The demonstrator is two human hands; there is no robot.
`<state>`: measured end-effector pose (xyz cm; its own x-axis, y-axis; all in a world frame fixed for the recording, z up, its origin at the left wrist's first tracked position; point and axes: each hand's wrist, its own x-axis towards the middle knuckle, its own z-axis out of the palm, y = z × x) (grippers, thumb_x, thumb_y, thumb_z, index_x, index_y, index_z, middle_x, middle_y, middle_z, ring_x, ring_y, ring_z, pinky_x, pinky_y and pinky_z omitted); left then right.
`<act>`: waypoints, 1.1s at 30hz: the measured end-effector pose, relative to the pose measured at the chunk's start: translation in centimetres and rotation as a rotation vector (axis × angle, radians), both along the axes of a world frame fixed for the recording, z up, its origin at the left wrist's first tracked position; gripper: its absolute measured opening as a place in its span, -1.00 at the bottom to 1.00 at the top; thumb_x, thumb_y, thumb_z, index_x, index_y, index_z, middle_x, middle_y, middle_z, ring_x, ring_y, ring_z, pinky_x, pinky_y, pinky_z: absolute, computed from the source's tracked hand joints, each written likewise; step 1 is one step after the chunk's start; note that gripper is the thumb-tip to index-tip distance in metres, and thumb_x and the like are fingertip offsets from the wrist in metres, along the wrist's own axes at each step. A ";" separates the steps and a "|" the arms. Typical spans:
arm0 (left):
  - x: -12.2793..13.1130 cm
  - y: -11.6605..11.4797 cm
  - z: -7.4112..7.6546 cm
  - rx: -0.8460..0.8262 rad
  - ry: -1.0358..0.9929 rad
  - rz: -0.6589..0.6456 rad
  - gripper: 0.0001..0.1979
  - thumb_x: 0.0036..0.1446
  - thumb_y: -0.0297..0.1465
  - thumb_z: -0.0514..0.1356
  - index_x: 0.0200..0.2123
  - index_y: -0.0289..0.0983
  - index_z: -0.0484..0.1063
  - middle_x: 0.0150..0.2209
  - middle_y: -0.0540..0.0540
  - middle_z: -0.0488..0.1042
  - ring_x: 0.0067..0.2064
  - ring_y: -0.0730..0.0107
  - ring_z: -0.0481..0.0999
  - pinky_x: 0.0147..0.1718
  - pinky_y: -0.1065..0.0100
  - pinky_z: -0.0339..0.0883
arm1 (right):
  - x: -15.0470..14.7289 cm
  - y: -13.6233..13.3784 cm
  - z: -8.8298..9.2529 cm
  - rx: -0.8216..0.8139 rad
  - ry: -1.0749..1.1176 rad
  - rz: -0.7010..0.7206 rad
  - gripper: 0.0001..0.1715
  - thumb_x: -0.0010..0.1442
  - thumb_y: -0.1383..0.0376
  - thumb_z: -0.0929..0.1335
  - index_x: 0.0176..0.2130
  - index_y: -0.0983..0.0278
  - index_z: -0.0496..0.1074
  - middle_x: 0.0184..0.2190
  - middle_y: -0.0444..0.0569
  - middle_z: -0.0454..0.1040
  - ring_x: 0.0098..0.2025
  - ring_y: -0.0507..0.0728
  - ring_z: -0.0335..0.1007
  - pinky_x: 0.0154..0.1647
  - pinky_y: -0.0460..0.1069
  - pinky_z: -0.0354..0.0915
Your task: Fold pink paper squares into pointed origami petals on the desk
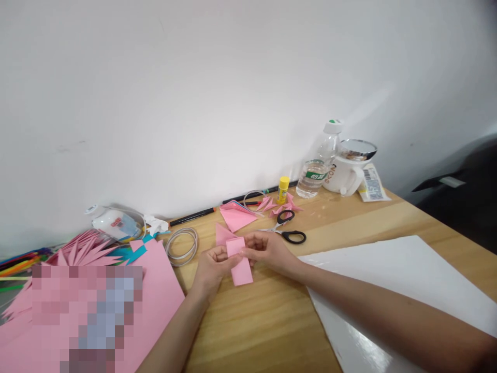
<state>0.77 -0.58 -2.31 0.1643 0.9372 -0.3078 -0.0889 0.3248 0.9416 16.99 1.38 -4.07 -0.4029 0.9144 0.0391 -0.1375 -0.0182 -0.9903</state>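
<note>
Against the wall at the far edge of the wooden table [264, 321]: one clear plastic bottle [316, 166], white cap, green label, fill level hard to judge; one white mug [344, 173] under a shiny metal lid [356, 149] that hides its contents. Near the table's middle, just above the wood: one pink paper strip [239, 264], folded oblong with a pointed flap behind, pinched at its upper end by the left hand [212, 267] and the right hand [267, 251], both closed on it. Lower left, a blurred block masks part of the pink sheets [159, 295]; black-handled scissors [288, 228] lie just beyond the hands.
</note>
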 end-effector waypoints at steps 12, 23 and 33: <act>-0.2 0.1 0.2 -0.008 -0.038 -0.105 -0.59 -0.24 -0.36 0.35 -0.26 -0.43 0.46 -0.36 -0.24 0.57 -0.36 0.21 0.55 -0.36 0.29 0.38 | 0.0 -0.1 0.0 -0.029 -0.029 0.040 -0.66 -0.07 0.12 0.39 -0.49 0.36 0.35 -0.62 -0.15 0.37 -0.63 -0.05 0.30 -0.60 -0.15 0.24; -0.4 0.1 0.3 -0.039 -0.023 -0.188 -0.54 -0.29 -0.37 0.38 -0.24 -0.43 0.43 -0.35 -0.25 0.57 -0.33 0.19 0.54 -0.32 0.28 0.37 | -0.2 0.1 -0.3 -0.054 -0.024 -0.042 -0.68 -0.09 0.14 0.41 -0.48 0.35 0.34 -0.59 -0.14 0.38 -0.62 -0.04 0.32 -0.61 -0.13 0.26; -0.4 0.1 0.2 -0.034 -0.035 -0.191 -0.57 -0.29 -0.40 0.38 -0.26 -0.43 0.44 -0.36 -0.25 0.57 -0.33 0.20 0.55 -0.30 0.26 0.38 | -0.2 0.0 -0.3 -0.054 -0.017 -0.053 -0.68 -0.10 0.14 0.41 -0.48 0.35 0.33 -0.60 -0.15 0.38 -0.63 -0.03 0.31 -0.61 -0.12 0.25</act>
